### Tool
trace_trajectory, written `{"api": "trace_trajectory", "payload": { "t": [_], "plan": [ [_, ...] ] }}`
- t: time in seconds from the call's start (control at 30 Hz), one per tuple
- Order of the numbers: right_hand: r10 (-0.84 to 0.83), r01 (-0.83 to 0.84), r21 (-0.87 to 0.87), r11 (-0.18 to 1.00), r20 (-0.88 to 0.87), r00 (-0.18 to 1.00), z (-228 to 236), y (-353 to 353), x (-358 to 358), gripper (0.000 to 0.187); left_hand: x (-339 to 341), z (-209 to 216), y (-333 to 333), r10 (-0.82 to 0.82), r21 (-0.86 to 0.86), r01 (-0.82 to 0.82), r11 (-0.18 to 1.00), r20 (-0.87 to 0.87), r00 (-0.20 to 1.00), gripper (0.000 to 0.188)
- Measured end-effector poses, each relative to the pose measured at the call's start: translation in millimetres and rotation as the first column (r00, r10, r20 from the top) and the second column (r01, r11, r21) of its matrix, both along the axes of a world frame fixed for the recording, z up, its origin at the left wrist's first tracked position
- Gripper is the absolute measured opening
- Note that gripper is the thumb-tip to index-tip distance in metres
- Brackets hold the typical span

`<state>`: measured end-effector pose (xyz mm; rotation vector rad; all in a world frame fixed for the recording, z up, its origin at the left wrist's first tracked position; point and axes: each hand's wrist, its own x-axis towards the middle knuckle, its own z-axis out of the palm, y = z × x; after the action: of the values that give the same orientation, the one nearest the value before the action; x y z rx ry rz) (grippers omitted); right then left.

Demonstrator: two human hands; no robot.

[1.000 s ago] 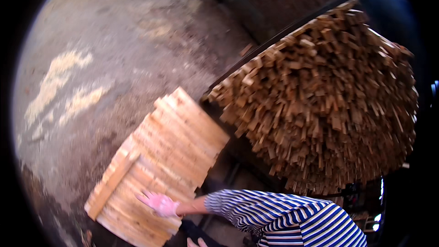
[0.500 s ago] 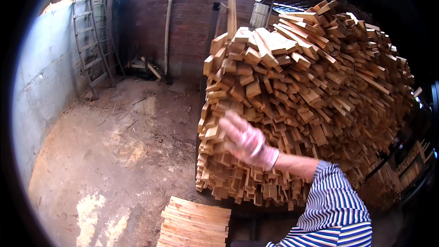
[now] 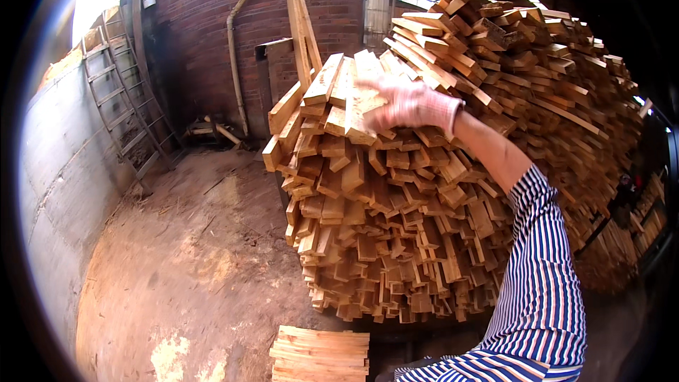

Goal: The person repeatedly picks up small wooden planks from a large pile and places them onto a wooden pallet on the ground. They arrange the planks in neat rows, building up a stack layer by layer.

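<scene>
My right hand (image 3: 414, 106), in a pinkish-white glove, reaches out over the top of a big pile of sawn wooden strips (image 3: 396, 177). Its fingers are a little blurred; they look parted from the thumb, above or against the upper strips near the pile's left end. Whether they touch the wood I cannot tell. A striped sleeve (image 3: 527, 276) covers the upper part of that arm. My left hand is out of the picture.
A neat stack of flat wooden strips (image 3: 318, 355) lies low in front of the pile. Long boards (image 3: 303, 25) stand upright behind its left end. A ladder (image 3: 120, 99) leans by the grey wall (image 3: 64, 148). Dirt floor (image 3: 191, 262) stretches left.
My right hand has risen from in front of the pile's face to its top, the arm stretching farther out. The view has shifted, bringing the pile's left end nearer.
</scene>
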<state>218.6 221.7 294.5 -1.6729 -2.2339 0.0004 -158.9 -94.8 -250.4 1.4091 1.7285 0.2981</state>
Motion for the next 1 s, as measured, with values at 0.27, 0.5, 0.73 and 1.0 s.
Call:
{"api": "trace_trajectory", "payload": {
  "t": [0.27,0.5,0.73,1.0],
  "plan": [
    [-0.244,0.090,0.381,0.920,0.379,0.893,-34.8,-4.5,13.8,0.088,19.5,20.9,39.4,-0.054,0.007,0.054,0.999,0.079,0.995,0.058],
    [-0.332,0.306,0.144,0.941,0.225,0.916,-34.0,44.1,35.8,0.058,102.6,183.5,191.1,-0.166,0.325,-0.190,0.926,0.804,0.570,0.058],
    [-0.244,0.218,0.116,0.969,0.326,0.913,-16.2,43.9,22.3,0.059,227.8,411.2,360.3,-0.315,0.395,-0.112,0.912,0.848,0.426,0.049],
    [-0.377,0.347,0.147,0.926,0.372,0.849,-42.0,11.5,16.3,0.043,228.1,440.2,314.1,-0.366,0.437,-0.041,0.899,0.798,0.479,0.019]
  ]
}}
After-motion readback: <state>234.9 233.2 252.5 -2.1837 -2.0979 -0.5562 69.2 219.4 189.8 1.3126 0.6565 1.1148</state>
